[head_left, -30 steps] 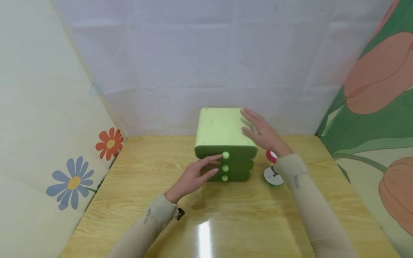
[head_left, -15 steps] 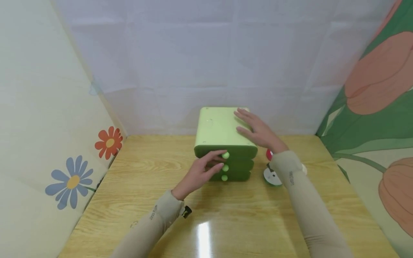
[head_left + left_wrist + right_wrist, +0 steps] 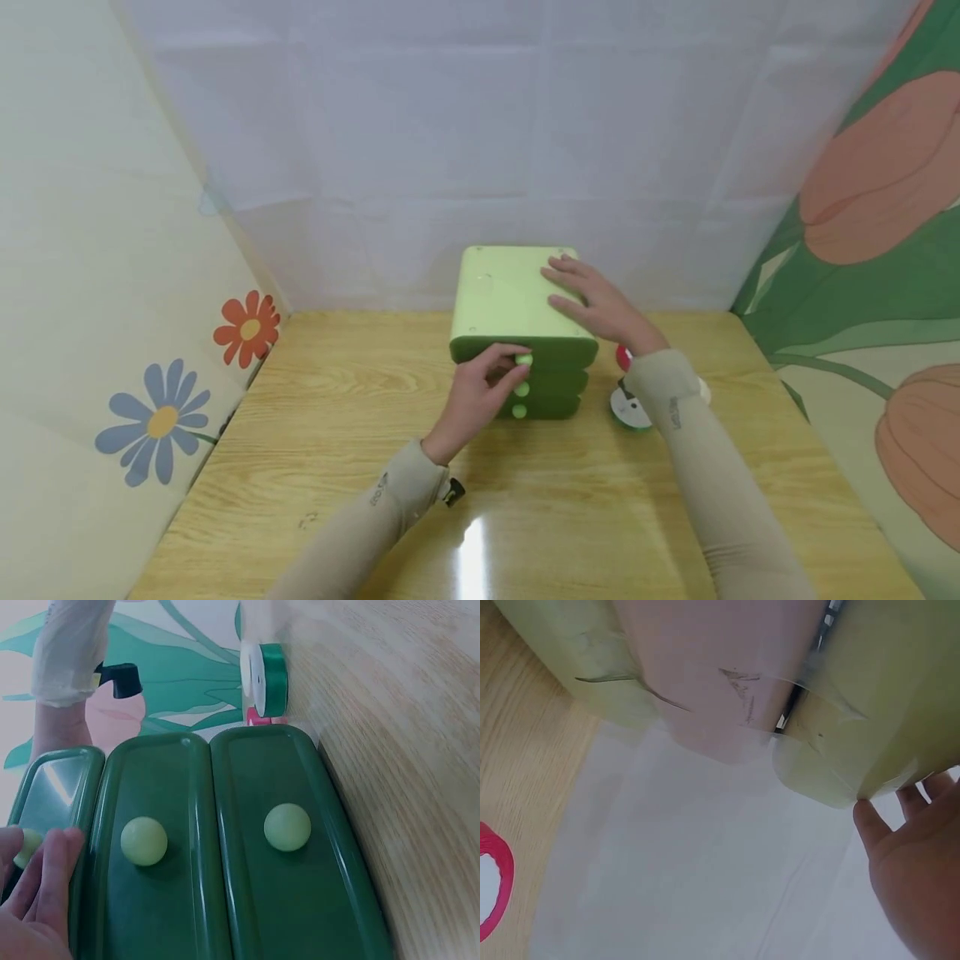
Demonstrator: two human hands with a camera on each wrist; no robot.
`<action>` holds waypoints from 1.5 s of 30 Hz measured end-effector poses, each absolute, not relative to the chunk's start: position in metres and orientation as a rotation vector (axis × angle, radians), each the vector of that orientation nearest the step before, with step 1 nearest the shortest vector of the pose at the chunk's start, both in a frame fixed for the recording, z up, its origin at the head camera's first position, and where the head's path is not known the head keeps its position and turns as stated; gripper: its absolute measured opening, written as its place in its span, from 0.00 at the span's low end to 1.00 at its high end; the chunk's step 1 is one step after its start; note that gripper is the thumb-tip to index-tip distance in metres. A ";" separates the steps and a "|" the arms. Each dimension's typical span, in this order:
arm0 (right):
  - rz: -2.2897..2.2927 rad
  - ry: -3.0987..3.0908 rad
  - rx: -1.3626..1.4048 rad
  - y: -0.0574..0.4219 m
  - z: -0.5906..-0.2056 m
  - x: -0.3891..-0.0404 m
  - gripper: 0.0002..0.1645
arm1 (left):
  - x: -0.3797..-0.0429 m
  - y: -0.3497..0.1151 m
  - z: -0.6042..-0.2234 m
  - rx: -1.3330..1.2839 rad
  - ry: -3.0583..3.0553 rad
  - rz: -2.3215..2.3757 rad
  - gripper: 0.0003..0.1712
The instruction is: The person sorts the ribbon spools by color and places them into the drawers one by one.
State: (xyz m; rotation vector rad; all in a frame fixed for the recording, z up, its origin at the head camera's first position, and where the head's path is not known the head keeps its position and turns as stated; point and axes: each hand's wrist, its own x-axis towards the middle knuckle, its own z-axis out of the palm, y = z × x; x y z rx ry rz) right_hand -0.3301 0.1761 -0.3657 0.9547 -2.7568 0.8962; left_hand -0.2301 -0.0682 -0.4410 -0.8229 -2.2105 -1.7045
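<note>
A small light-green cabinet [image 3: 502, 296] with dark-green drawer fronts stands on the table, its drawers closed. My left hand [image 3: 468, 398] pinches the round top knob [image 3: 524, 359] between thumb and fingers; the left wrist view has the fingers [image 3: 54, 874] on either side of that knob [image 3: 30, 846]. Below it, the middle knob [image 3: 144, 841] and the bottom knob [image 3: 287, 826] are free. My right hand [image 3: 602, 310] rests on the right side of the cabinet's top with fingers spread. In the right wrist view, its fingertips [image 3: 864, 810] touch the cabinet's edge.
To the cabinet's right, a green ribbon roll [image 3: 630, 410] with a white face lies by my right sleeve. A red roll [image 3: 504, 874] sits behind it, and a white object [image 3: 703, 390] is partly hidden by the sleeve. A white sheet [image 3: 420, 150] hangs behind the table [image 3: 337, 367].
My left hand has moved right and closed its thumb and fingers around the top knob. The right hand slid slightly left over the cabinet's top, then stayed there.
</note>
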 end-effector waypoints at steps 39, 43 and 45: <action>0.936 -2.741 0.944 0.177 -0.373 -0.331 0.34 | -0.225 -0.064 -0.442 -0.766 -2.174 -1.751 0.12; 0.939 -2.744 0.937 0.178 -0.374 -0.331 0.35 | -0.224 -0.064 -0.444 -0.758 -2.171 -1.753 0.12; 0.943 -2.741 0.941 0.178 -0.374 -0.331 0.35 | -0.223 -0.064 -0.445 -0.765 -2.165 -1.751 0.12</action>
